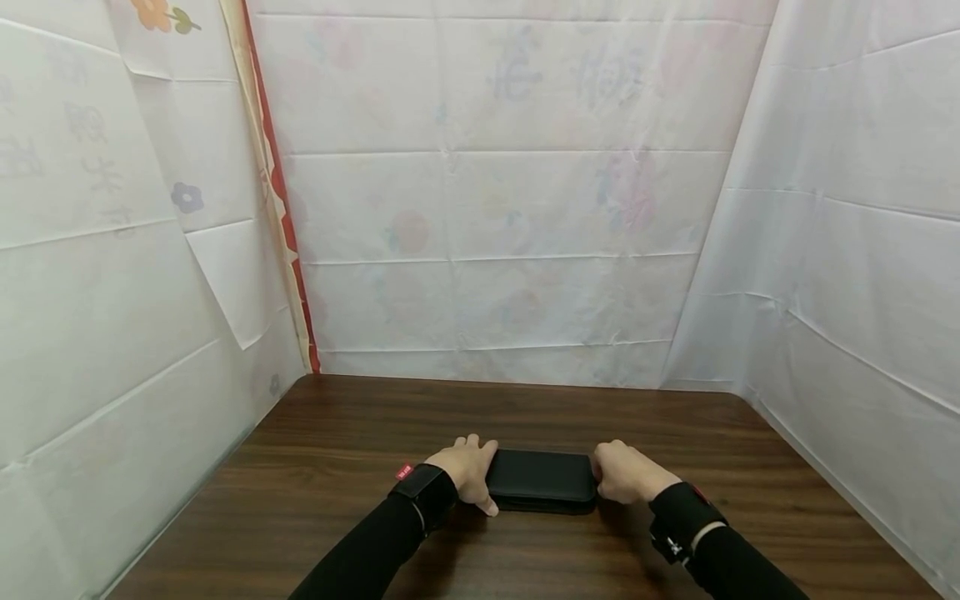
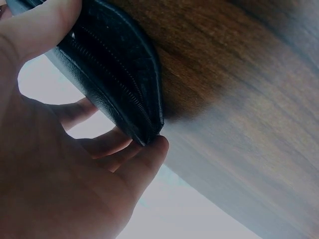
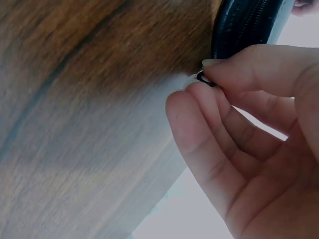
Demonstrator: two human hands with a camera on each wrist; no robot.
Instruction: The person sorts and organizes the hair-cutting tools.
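Left hand (image 1: 465,473) grips black zip wallet (image 1: 542,481) end on surface (image 1: 360,433); right hand (image 1: 626,475) pinches zipper pull (image 3: 205,78). Brace firmly, pull along the track.

Even, soft light fills the head view, with faint shadows on the table (image 1: 345,433) under both arms. Both wrist views are blurred close up (pale glare washes the background).

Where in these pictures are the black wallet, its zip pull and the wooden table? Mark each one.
black wallet (image 1: 542,479), head view, middle of its top face.
zip pull (image 3: 203,78), right wrist view, the small dark ring pinched by the right hand (image 3: 259,129).
wooden table (image 1: 375,417), head view, bare board left of centre.
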